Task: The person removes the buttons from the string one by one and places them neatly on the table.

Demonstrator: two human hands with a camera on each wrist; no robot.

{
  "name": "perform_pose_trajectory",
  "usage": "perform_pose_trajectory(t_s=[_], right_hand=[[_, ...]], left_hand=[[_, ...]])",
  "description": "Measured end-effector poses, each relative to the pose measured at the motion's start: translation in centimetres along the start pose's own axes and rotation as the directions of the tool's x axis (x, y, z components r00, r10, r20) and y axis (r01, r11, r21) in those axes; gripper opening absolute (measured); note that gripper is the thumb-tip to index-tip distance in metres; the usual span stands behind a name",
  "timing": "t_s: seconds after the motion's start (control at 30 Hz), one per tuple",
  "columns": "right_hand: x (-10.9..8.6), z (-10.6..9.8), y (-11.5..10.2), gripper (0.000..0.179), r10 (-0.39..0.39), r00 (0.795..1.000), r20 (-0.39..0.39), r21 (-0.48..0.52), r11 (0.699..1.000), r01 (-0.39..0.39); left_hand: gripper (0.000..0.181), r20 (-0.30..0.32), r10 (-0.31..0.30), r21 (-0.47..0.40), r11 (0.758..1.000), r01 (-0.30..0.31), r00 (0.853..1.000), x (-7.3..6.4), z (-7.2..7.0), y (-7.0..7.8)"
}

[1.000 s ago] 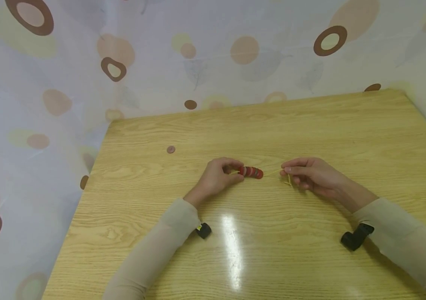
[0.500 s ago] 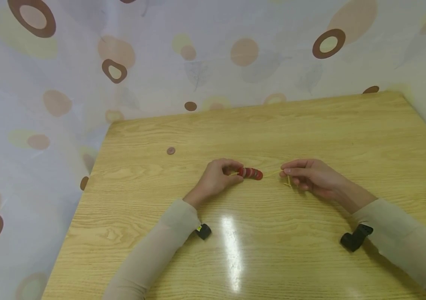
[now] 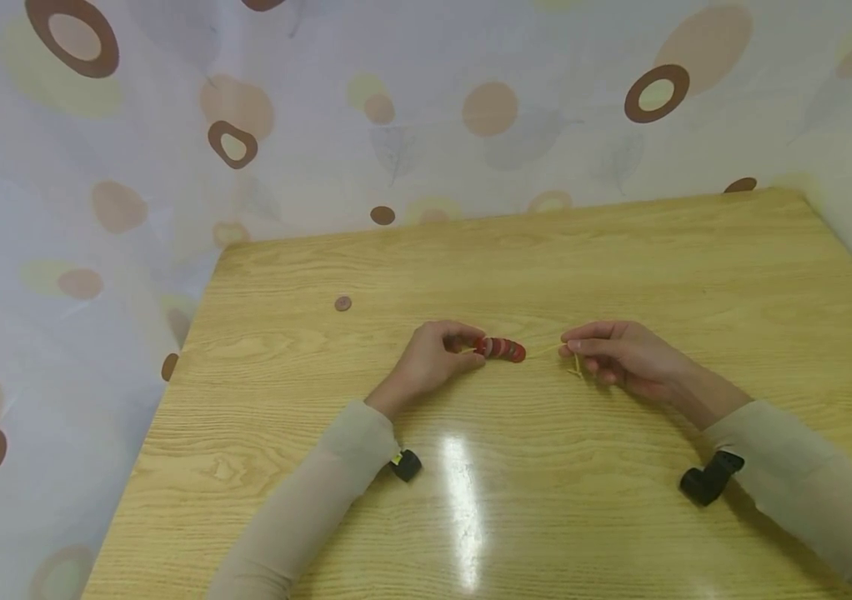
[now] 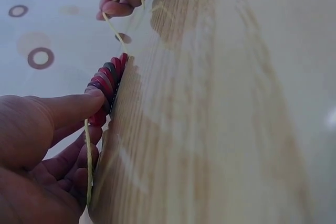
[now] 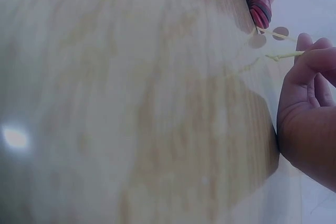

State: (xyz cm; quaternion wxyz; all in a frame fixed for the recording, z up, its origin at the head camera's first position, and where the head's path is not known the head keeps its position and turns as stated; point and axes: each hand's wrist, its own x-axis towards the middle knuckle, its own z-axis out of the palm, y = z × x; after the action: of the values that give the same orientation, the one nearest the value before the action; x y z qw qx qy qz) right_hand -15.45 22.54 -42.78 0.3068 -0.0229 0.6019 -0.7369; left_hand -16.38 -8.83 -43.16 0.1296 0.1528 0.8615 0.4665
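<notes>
1. Left hand [image 3: 429, 360] pinches the left end of the discs [image 3: 503, 348]; right hand [image 3: 632, 357] pinches the string [image 4: 88, 156].
2. Far left, one button [image 3: 343, 303] lies loose on the tabletop [image 3: 583, 517], apparently not yet strung.
3. Between the hands, the discs look already strung, packed together.
4. Rightward, bare string runs to the right hand, its end dangling.

Free room above the yellow string [image 4: 111, 25]

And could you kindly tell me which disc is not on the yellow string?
The brown disc, lying alone on the table; the others form the mostly red stack threaded on the string.
</notes>
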Motion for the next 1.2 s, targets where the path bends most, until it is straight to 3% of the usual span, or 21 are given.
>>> perform_pose_trajectory(t_s=[0.33, 0.67, 1.2], right_hand=[[0.0, 0.0, -0.2, 0.016, 0.015, 1.000, -0.025, -0.006, 1.000, -0.015], [-0.1, -0.1, -0.3, 0.018, 0.010, 1.000, -0.013, -0.012, 1.000, -0.010], [0.0, 0.2, -0.3, 0.016, 0.015, 1.000, -0.023, -0.009, 1.000, -0.016]], left_hand=[[0.036, -0.010, 0.008, -0.049, 0.999, -0.008, 1.000, -0.5, -0.6, 0.1], [0.034, -0.008, -0.030, -0.083, 0.996, 0.029, 1.000, -0.6, -1.0, 0.2], [0.034, -0.009, -0.008, -0.147, 0.989, 0.007, 1.000, -1.0, -1.0, -0.1]])
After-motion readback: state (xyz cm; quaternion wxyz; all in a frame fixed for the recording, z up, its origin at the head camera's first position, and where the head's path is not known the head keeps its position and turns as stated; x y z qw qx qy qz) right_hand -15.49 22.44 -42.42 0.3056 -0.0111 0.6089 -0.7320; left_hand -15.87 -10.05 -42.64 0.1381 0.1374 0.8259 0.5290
